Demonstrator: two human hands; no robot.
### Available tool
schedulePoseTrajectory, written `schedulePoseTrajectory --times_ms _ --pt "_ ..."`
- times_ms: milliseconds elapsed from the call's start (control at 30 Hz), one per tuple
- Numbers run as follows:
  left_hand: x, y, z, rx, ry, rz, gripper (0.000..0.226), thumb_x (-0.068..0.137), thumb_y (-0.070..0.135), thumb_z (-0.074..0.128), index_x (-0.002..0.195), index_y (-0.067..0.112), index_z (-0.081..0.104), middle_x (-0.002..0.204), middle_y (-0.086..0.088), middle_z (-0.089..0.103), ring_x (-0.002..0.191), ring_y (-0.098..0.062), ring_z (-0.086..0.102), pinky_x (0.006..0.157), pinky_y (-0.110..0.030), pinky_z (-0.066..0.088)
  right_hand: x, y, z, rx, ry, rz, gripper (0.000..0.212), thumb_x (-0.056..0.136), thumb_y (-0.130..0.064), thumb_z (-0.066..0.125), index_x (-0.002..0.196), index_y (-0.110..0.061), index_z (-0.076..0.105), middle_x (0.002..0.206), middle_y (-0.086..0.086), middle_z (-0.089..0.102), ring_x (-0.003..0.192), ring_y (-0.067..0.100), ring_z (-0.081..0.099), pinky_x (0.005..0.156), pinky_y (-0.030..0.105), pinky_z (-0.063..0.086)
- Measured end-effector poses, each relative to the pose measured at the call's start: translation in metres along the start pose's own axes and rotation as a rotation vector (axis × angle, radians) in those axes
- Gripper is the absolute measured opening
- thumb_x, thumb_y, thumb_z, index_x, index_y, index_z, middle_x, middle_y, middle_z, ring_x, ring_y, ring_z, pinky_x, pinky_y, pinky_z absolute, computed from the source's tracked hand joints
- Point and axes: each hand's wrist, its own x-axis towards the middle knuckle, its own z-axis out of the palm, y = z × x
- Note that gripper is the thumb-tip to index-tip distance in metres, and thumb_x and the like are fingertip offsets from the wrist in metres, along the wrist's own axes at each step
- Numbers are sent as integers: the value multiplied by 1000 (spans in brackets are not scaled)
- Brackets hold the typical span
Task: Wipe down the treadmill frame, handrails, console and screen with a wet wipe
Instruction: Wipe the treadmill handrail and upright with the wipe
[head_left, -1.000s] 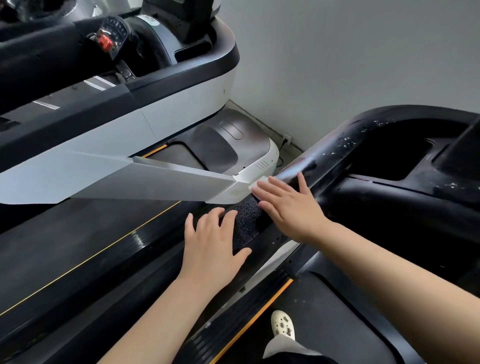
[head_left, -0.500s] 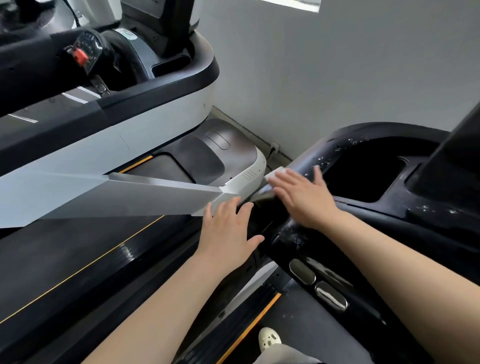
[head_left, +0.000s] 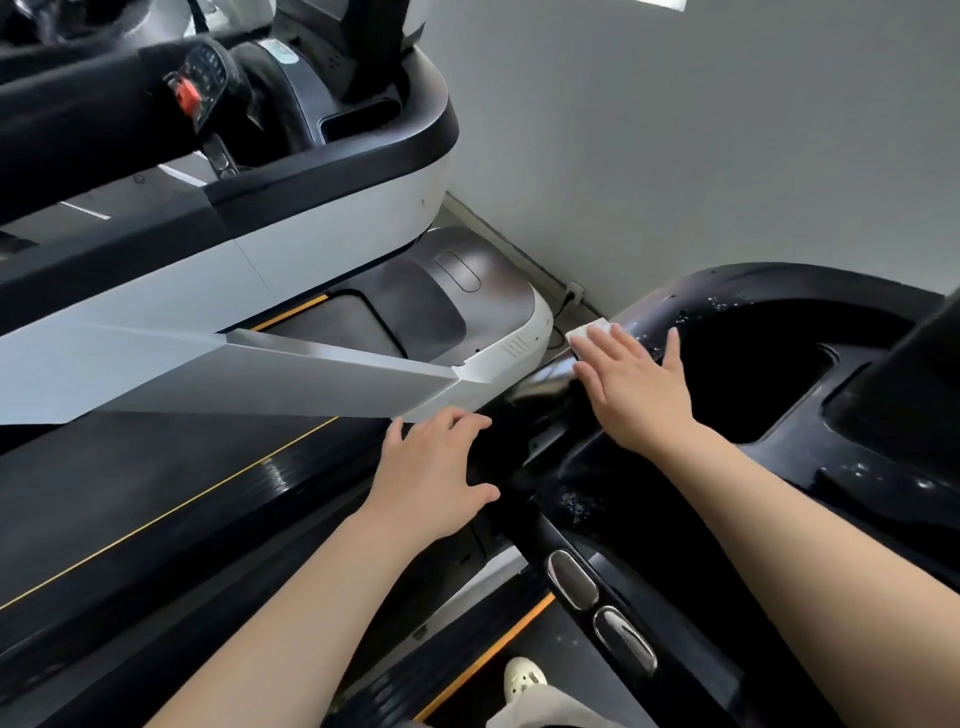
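Right hand (head_left: 636, 387), fingers flat, presses wipe (head_left: 592, 331) onto glossy black console edge (head_left: 654, 306), centre-right of frame. Left hand (head_left: 436, 470), fingers loosely spread, holding nothing, rests on handrail (head_left: 498, 467), probably for balance.

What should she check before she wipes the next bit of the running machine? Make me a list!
1. Wet wipe under the right hand: ok, flat fingers press it on the black handrail.
2. Wipe covers the hand's path: cannot tell, only a white corner shows.
3. Left hand steady: ok, it rests on the black frame lower down.
4. Water drops left on the console rim: not ok, specks show.
5. Foot placed safely: ok, the shoe stands on the deck.
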Motion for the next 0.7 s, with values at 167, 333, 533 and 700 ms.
schedulePoseTrajectory --times_ms 167,333,533,700 --pt "1 -2 0 11 15 5 78 81 50 65 144 29 24 146 11 34 133 -12 35 117 -44 9 -14 -41 5 33 5 -113 56 97 -49 7 144 -30 31 153 -10 25 144 13 10 112 55 -5" --pt "-7 -14 -7 3 36 55 85 80 59 60 145 23 20 147 7 34 134 -14 35 117 -44 12 -25 -43 6 -36 4 -136 63 92 -50 -4 147 -35 23 155 -14 21 144 9 11 112 55 -7" --pt "-26 -46 -12 64 -41 104 88 79 63 59 146 25 17 150 9 25 136 -14 30 117 -44 12 -41 -68 8 59 -22 68 52 101 -43 14 151 -29 11 159 -9 8 146 14 -1 113 55 -3" --pt "-29 -59 -7 47 -59 131 84 77 63 59 144 28 24 147 8 34 134 -13 35 115 -43 16 -101 -124 36 3 64 -204 58 100 -47 8 142 -20 38 144 -1 46 135 23 40 108 56 22"
